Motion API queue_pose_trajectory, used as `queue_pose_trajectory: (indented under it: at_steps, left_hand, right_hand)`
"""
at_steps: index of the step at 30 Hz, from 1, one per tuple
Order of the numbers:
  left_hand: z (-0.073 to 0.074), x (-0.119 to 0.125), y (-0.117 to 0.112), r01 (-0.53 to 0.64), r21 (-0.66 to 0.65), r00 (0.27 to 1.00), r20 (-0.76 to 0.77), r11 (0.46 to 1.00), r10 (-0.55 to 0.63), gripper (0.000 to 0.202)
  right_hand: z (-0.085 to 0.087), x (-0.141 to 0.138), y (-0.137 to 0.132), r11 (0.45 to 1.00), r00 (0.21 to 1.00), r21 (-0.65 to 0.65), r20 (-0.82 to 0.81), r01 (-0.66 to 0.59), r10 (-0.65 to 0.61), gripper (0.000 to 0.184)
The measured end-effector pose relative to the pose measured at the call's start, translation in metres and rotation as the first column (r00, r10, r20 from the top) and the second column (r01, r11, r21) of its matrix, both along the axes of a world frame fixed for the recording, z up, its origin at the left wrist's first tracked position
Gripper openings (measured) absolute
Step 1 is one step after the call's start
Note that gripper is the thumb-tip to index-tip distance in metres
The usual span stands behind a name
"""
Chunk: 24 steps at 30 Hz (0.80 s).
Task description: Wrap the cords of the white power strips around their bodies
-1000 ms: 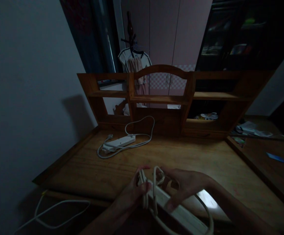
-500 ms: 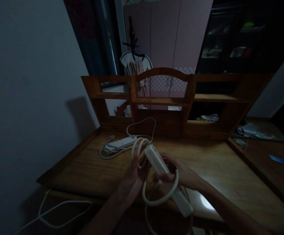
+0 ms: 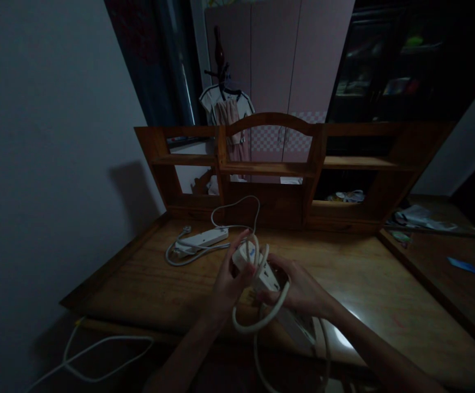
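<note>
Risk, as I judge it: slack loops of cord [image 3: 253, 329] could slip or snag if either grip loosens | left hand [image 3: 227, 281]: fingers clamped on the power strip [image 3: 268, 277] at its far-left end, plus cord | right hand [image 3: 302, 286]: clamped round its middle | strip: between both hands' fingers, over the desk's [image 3: 343, 256] near side

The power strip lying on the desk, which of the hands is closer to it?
Left. The left hand is in front and to the right of that power strip; the right hand is farther right.
</note>
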<state>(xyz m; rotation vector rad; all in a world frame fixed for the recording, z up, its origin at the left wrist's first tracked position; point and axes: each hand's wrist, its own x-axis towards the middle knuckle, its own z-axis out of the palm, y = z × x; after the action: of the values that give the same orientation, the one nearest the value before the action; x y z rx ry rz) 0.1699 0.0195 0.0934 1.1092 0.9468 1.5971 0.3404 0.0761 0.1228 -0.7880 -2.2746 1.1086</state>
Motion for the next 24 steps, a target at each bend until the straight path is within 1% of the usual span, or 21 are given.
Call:
queue_pose_trajectory:
  at_steps: [2,3,5,6,8,9,11,13,15,17,19,21,23,24]
  left_hand:
    - [-0.008,0.002,0.002,-0.008,-0.003,1.000,0.016,1.000,0.008,0.102]
    - [-0.013,0.003,0.003,-0.016,-0.020,1.000,0.016,1.000,0.017,0.103]
    - [-0.023,0.003,0.005,-0.036,-0.042,0.999,0.034,0.998,0.038,0.093]
    - [-0.028,0.004,0.007,-0.032,-0.029,0.997,0.065,0.999,0.034,0.088]
    - [-0.035,0.003,0.008,-0.002,0.014,0.984,0.175,1.000,0.000,0.084]
    - [-0.036,0.003,0.009,0.021,0.023,0.969,0.246,1.000,-0.026,0.083]
    - [-0.034,0.002,0.009,0.049,0.023,0.932,0.358,0.999,-0.054,0.082]
    - [-0.026,0.000,0.008,0.024,0.018,0.924,0.381,1.000,-0.029,0.075]
    - [-0.017,-0.005,0.006,-0.034,0.043,0.950,0.312,0.999,0.019,0.062]
    - [-0.009,-0.010,0.004,-0.085,0.090,0.978,0.198,0.992,0.066,0.055]
    - [-0.002,-0.016,0.003,-0.080,0.140,0.995,0.064,0.987,0.072,0.055]
    - [0.003,-0.021,0.002,-0.057,0.191,0.995,-0.070,0.980,0.072,0.057]
    - [0.006,-0.023,0.001,-0.036,0.228,0.985,-0.158,0.973,0.073,0.062]
    - [0.007,-0.022,0.001,-0.027,0.236,0.982,-0.177,0.971,0.070,0.064]
  right_hand:
    - [0.000,-0.003,0.000,0.999,0.998,-0.031,-0.054,-0.017,0.016,0.037]
    - [0.000,-0.004,0.000,0.999,0.997,-0.044,-0.077,-0.027,0.023,0.036]
    - [0.000,-0.005,0.000,0.997,0.994,-0.059,-0.100,-0.043,0.037,0.040]
    - [-0.001,-0.004,0.001,0.997,0.993,-0.065,-0.105,-0.052,0.045,0.045]
    - [-0.002,-0.003,0.002,0.994,0.993,-0.082,-0.103,-0.072,0.064,0.054]
    - [-0.003,-0.001,0.003,0.993,0.992,-0.088,-0.104,-0.081,0.072,0.055]
    - [-0.005,0.000,0.005,0.993,0.992,-0.088,-0.106,-0.083,0.073,0.052]
    - [-0.008,0.001,0.007,0.995,0.993,-0.070,-0.104,-0.065,0.057,0.047]
    - [-0.011,0.001,0.008,0.996,0.992,-0.067,-0.114,-0.062,0.055,0.044]
    - [-0.013,0.001,0.009,0.994,0.990,-0.078,-0.127,-0.077,0.067,0.041]
    - [-0.015,0.001,0.010,0.992,0.989,-0.089,-0.125,-0.089,0.078,0.040]
    - [-0.016,0.002,0.011,0.994,0.992,-0.066,-0.095,-0.085,0.079,0.038]
    - [-0.015,0.003,0.011,0.997,0.995,-0.017,-0.064,-0.074,0.073,0.039]
    - [-0.015,0.004,0.011,0.998,0.996,0.006,-0.054,-0.068,0.068,0.039]
